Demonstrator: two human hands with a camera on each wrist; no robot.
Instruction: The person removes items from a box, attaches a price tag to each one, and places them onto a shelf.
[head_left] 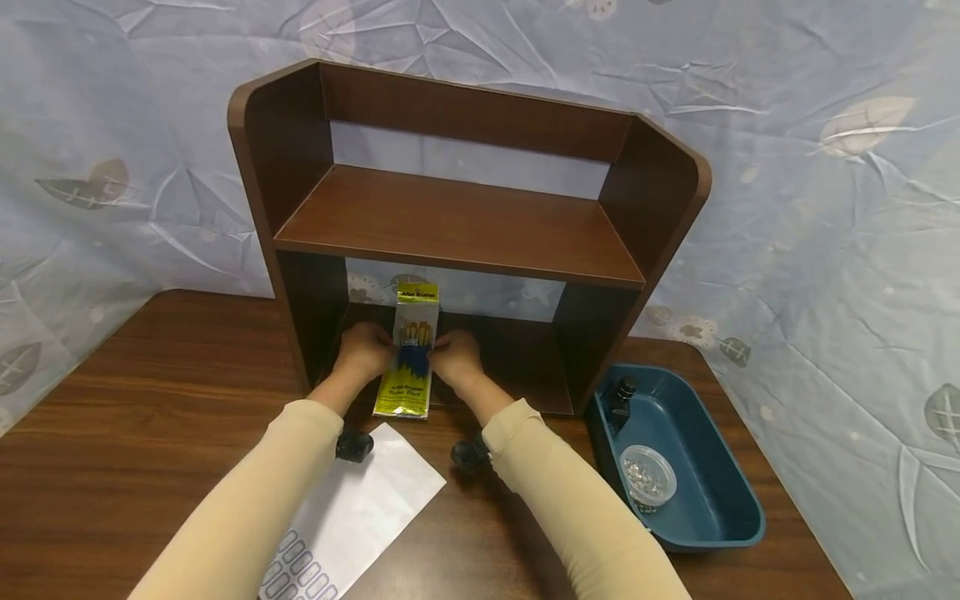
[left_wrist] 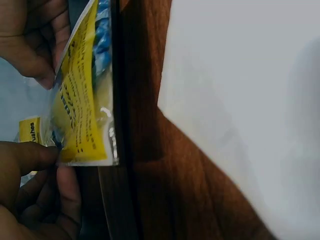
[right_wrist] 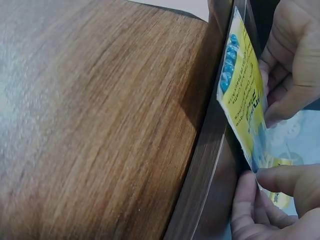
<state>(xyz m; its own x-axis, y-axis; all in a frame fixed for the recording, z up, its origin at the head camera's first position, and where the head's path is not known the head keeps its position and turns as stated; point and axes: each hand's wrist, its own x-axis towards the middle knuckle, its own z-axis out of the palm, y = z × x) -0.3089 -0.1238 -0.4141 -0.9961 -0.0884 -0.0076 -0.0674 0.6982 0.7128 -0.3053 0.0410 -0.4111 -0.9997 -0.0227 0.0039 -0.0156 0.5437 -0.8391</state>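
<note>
Both hands hold a yellow-and-clear pack of artist brushes (head_left: pixel 411 358) by its side edges, at the lower compartment of a brown desktop shelf (head_left: pixel 461 221). The left hand (head_left: pixel 365 348) pinches the pack's left edge between thumb and finger, as the left wrist view shows up close. On the opposite edge, the right hand (head_left: pixel 456 358) pinches with thumb and finger, visible in the right wrist view. Blue parts and brush tips show through the plastic. The pack leans with its printed top toward the back of the compartment, its lower end near the shelf's front edge.
A white sheet (head_left: pixel 382 492) with printed outlines lies on the wooden table (head_left: pixel 150 417) under the left forearm. To the right stands a blue tray (head_left: pixel 712 467) holding a small black bottle (head_left: pixel 621 400) and a round clear container (head_left: pixel 647 477) of small pieces. Patterned fabric hangs behind.
</note>
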